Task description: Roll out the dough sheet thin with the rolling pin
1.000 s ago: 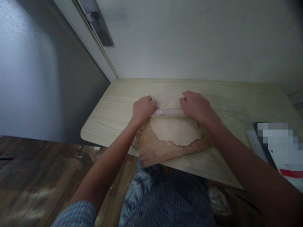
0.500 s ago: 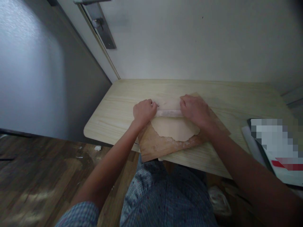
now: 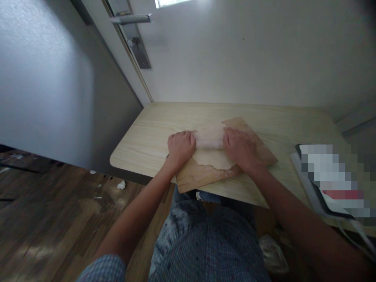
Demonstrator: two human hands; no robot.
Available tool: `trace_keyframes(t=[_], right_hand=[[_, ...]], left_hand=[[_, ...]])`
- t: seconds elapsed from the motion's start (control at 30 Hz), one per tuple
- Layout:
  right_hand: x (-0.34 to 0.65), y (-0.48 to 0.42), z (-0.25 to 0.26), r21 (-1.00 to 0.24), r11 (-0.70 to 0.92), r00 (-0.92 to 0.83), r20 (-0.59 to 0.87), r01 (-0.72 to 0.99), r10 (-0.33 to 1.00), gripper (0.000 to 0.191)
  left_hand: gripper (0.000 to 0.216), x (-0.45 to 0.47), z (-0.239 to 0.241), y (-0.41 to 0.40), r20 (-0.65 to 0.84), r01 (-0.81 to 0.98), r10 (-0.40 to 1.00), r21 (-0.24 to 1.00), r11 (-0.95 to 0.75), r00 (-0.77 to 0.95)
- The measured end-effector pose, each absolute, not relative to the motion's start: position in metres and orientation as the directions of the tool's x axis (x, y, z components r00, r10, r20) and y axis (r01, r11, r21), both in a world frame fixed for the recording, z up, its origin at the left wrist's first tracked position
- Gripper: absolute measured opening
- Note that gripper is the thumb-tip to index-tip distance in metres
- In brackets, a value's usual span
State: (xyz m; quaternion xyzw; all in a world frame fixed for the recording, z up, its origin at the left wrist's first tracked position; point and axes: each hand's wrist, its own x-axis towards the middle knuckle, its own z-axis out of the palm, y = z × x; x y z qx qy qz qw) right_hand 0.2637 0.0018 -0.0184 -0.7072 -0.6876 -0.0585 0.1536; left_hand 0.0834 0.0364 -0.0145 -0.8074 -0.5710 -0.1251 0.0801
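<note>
A whitish rolling pin lies across a flat sheet of pale dough. My left hand is closed over the pin's left end, and my right hand covers its right end with the fingers curled down. Both hands hide the ends of the pin. Under the dough is a thin wooden board, turned at an angle, with one corner at the table's front edge. The dough has a ragged near edge, and traces of flour show beside it.
The light wood table stands against a white door with a metal handle. To the right lies a dark-edged flat object, its face pixelated. A grey panel rises at left. White scraps lie on the floor.
My hands and the rolling pin have moved toward me over the dough, nearer its front edge. The view has tilted up slightly, so more of the door handle shows.
</note>
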Motion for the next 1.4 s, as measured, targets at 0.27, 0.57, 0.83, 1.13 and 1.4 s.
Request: trace_keyframes(t=[0.27, 0.57, 0.83, 1.13, 1.4], right_hand=[[0.262, -0.009, -0.019, -0.151, 0.015, 0.03, 0.289, 0.988, 0.957, 0.044], [0.269, -0.014, -0.017, -0.113, 0.109, -0.074, 0.28, 0.988, 0.957, 0.046], [0.305, 0.028, -0.021, 0.014, 0.541, -0.533, 0.195, 0.841, 0.824, 0.051], [0.32, 0.05, -0.023, -0.123, 0.803, -0.808, 0.015, 0.583, 0.589, 0.059], [0.32, 0.042, -0.021, -0.168, 0.817, -0.824, 0.04, 0.552, 0.565, 0.055]], left_hand=[[0.034, 0.079, -0.018, 0.029, 0.339, 0.918, 0.866, 0.02, -0.396, 0.367], [0.042, 0.069, -0.016, 0.032, 0.296, 0.861, 0.825, 0.019, -0.509, 0.481], [0.051, 0.063, -0.001, 0.07, -0.06, 0.658, 0.657, -0.004, -0.753, 0.752], [0.062, 0.05, 0.003, 0.092, -0.156, 0.338, 0.316, 0.137, -0.931, 0.936], [0.067, 0.047, -0.01, 0.09, -0.022, 0.262, 0.264, 0.229, -0.938, 0.964]])
